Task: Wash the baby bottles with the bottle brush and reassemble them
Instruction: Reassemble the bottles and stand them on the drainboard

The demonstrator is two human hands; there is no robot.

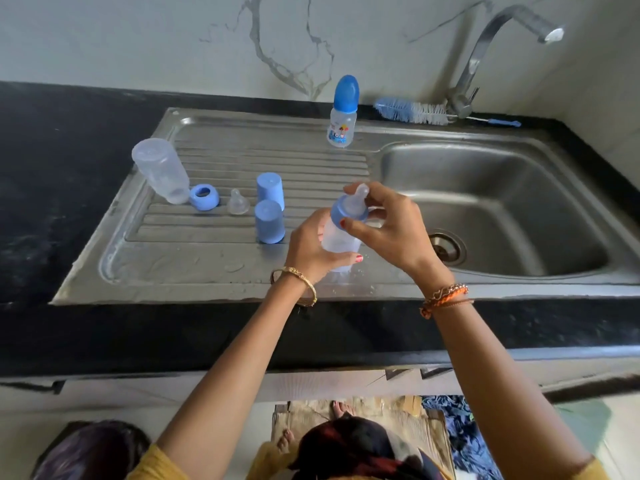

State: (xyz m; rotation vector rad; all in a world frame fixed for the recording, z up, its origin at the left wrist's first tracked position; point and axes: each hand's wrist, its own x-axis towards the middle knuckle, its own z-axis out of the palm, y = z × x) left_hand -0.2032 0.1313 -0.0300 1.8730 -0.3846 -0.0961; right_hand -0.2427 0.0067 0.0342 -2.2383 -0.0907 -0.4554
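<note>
My left hand (313, 245) grips the clear body of a baby bottle (337, 239) above the drainboard's right end. My right hand (388, 225) pinches that bottle's blue collar ring (348, 211), with the clear teat sticking up from it. On the drainboard stand an upside-down clear bottle (161, 171), a loose blue ring (204, 197), a loose teat (238, 202) and two blue caps (270, 190) (269, 221). A capped bottle (342, 112) stands at the back. The bottle brush (415, 112) lies behind the basin by the tap.
The steel sink basin (502, 188) with its drain (446, 247) lies to the right. The tap (485, 57) arches over it from the back wall. Black countertop (62, 181) surrounds the sink. Water drops dot the drainboard's front.
</note>
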